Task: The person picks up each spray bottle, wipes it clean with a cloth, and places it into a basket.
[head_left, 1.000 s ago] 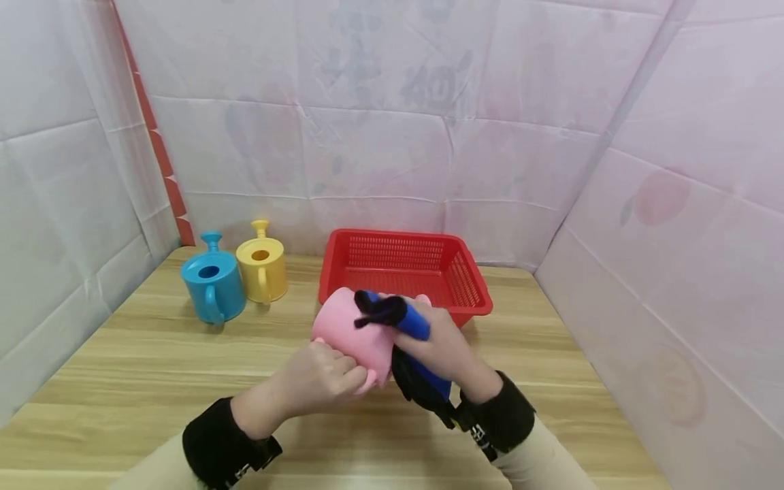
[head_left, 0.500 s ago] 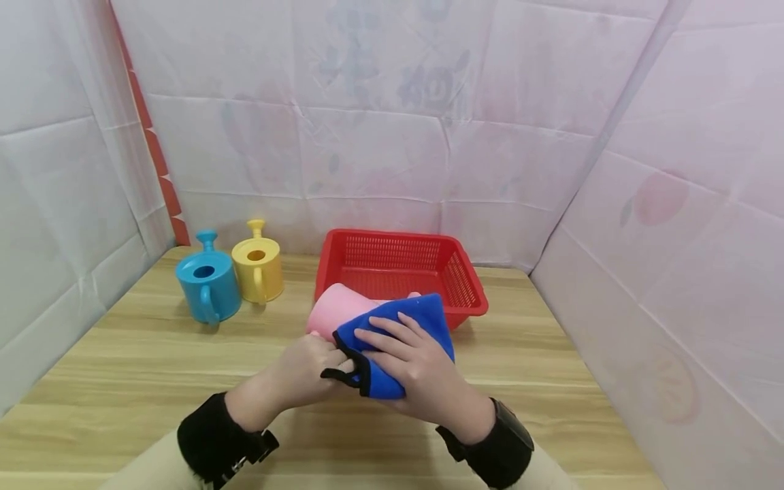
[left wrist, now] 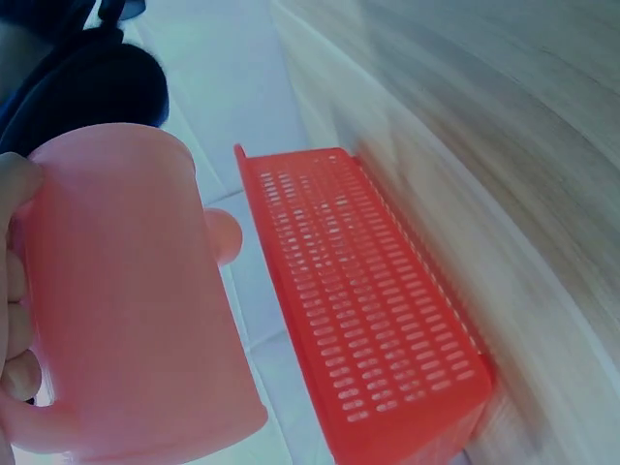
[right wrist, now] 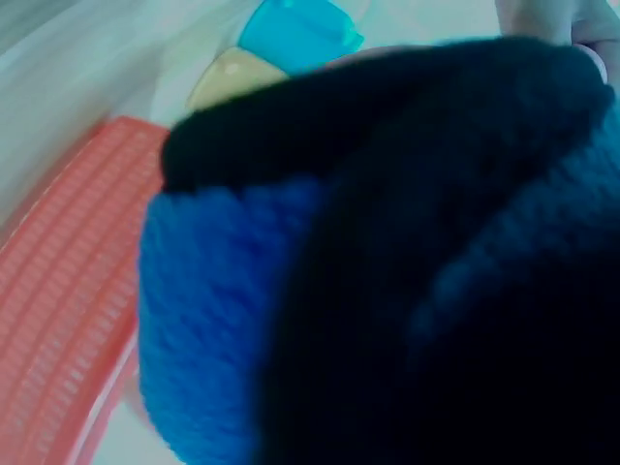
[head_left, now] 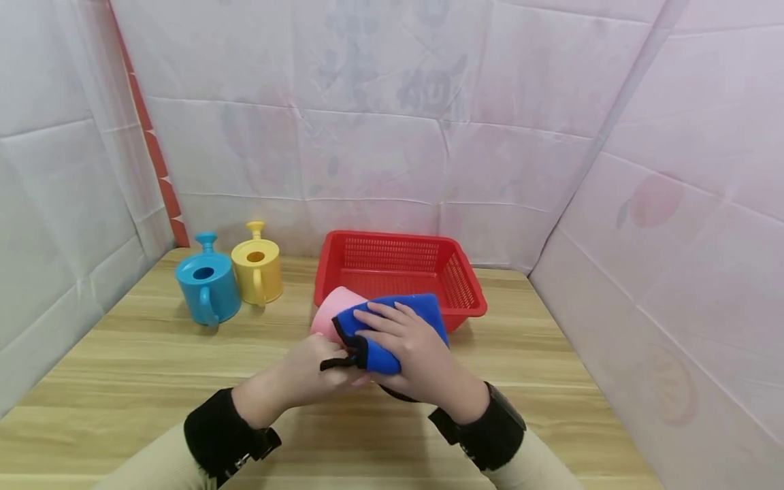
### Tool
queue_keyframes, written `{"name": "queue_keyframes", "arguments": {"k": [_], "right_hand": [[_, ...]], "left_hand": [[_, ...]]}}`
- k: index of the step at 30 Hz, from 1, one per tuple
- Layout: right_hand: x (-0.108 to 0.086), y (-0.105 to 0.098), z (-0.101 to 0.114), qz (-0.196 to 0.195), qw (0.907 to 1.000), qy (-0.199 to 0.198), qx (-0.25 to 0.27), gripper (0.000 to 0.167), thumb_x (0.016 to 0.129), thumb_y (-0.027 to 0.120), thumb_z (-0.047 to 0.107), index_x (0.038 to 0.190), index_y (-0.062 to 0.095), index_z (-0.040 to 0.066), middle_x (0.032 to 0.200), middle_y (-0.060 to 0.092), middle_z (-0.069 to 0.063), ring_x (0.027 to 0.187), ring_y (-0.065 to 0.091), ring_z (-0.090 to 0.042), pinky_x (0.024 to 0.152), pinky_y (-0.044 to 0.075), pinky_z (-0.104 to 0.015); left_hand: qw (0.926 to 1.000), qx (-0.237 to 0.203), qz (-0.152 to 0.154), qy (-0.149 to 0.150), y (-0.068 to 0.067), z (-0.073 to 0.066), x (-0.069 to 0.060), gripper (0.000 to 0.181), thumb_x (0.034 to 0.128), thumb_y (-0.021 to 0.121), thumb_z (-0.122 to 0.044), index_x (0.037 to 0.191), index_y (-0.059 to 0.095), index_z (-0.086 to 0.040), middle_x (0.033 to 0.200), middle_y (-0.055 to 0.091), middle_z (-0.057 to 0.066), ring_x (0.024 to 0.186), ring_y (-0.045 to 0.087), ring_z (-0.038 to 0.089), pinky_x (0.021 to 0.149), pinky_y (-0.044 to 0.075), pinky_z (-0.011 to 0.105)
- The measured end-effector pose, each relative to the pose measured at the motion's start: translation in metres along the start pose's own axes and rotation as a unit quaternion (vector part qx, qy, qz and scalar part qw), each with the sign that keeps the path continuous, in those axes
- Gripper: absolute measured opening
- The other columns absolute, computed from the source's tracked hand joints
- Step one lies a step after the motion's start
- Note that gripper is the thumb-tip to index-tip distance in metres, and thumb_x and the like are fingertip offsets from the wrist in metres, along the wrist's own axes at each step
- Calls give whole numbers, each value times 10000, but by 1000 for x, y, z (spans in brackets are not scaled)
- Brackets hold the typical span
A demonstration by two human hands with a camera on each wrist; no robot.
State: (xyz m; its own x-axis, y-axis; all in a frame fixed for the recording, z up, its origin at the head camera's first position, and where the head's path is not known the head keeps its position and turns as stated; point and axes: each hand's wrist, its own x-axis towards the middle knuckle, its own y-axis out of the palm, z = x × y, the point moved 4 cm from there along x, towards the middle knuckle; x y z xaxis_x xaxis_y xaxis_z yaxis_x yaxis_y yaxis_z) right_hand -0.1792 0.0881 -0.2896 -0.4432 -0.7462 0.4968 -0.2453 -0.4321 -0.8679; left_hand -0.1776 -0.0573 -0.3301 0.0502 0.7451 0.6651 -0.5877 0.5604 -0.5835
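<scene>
My left hand (head_left: 312, 371) has its fingers curled round the handle of a pink watering can (head_left: 337, 312), held tilted above the table. In the left wrist view the pink can (left wrist: 136, 300) shows its side, and the fingers (left wrist: 17, 329) wrap its handle. A blue cloth with black edging (head_left: 422, 312) drapes over the can's right part. My right hand (head_left: 422, 357) lies spread on the cloth, its fingers nearly straight, pressing it against the can. The cloth (right wrist: 223, 310) fills much of the right wrist view, hiding that hand.
A red basket (head_left: 471, 279) stands behind the hands, close to the can. At the back left, a blue watering can (head_left: 223, 292) and a yellow one (head_left: 272, 275) stand side by side on the wooden table (head_left: 153, 381). Fabric-covered walls surround the table.
The cloth, bunched under my right hand a second ago, now lies spread over the can. My right hand has flattened on it and shifted slightly up and left since half a second ago.
</scene>
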Motion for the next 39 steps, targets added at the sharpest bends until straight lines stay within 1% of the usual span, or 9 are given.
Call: {"name": "queue_keyframes", "arguments": {"k": [6,8,12,15,19,24,27,32,39], "right_hand": [[15,4,-29,494,9853,1197,1117,482,817,696,289,1248,586,105,1201,607,-45,1092,560,-196,901,449,-411],[14,10,-49,624,9591,1884,2016,352,847,649,269,1152,621,95,1021,651,-47,905,598,-180,786,492,-360],[3,24,-81,793,8840,2984,3510,223,889,581,278,938,619,64,798,605,-56,720,561,-192,662,490,-328],[-2,29,-88,819,8642,3119,3863,254,901,571,285,925,613,35,806,607,-66,733,565,-203,670,490,-335],[-2,25,-80,605,8918,2758,3534,208,898,594,266,957,626,69,794,611,-35,720,554,-187,648,479,-333],[5,14,-55,300,9589,1658,2282,462,857,664,225,1295,542,140,1150,621,-8,992,581,-176,822,486,-375],[9,11,-34,248,9894,946,1074,595,808,719,290,1334,509,109,1337,513,-39,1220,474,-212,954,411,-438],[9,12,-6,337,9987,-1,-392,649,742,745,441,1267,579,98,1391,454,-62,1331,335,-251,1045,281,-483],[3,10,3,-16,9967,-487,-655,672,668,802,435,1211,622,82,1347,502,-64,1308,374,-242,1076,228,-459]], "left_hand": [[9998,107,8,191,4,-3,7,303,980,416,-224,715,552,-165,584,505,-91,500,460,32,465,334,168],[9999,-16,66,152,4,-4,5,302,971,428,-224,693,531,-167,550,441,-90,454,388,39,437,258,165],[9996,-98,271,42,4,-4,1,319,975,415,-264,687,520,-178,524,387,-81,426,323,52,446,179,162],[9995,-86,314,4,6,-3,-1,321,976,414,-278,692,528,-181,527,392,-82,429,335,52,452,189,158],[9998,-96,171,10,6,0,-2,314,970,427,-252,677,509,-175,518,370,-78,423,311,60,443,165,176],[10000,-69,-11,43,4,5,-1,315,965,436,-220,663,507,-165,523,391,-79,423,332,66,432,171,177],[10000,91,-3,35,4,7,-2,314,970,433,-225,689,555,-159,577,505,-76,477,463,59,427,299,154],[9997,171,114,-105,2,13,-7,402,991,411,-303,726,662,-134,617,607,-31,526,556,88,487,439,180],[9991,-170,161,-362,-3,19,-9,303,923,566,-370,805,687,-117,591,577,-30,473,499,83,487,426,159]]}}
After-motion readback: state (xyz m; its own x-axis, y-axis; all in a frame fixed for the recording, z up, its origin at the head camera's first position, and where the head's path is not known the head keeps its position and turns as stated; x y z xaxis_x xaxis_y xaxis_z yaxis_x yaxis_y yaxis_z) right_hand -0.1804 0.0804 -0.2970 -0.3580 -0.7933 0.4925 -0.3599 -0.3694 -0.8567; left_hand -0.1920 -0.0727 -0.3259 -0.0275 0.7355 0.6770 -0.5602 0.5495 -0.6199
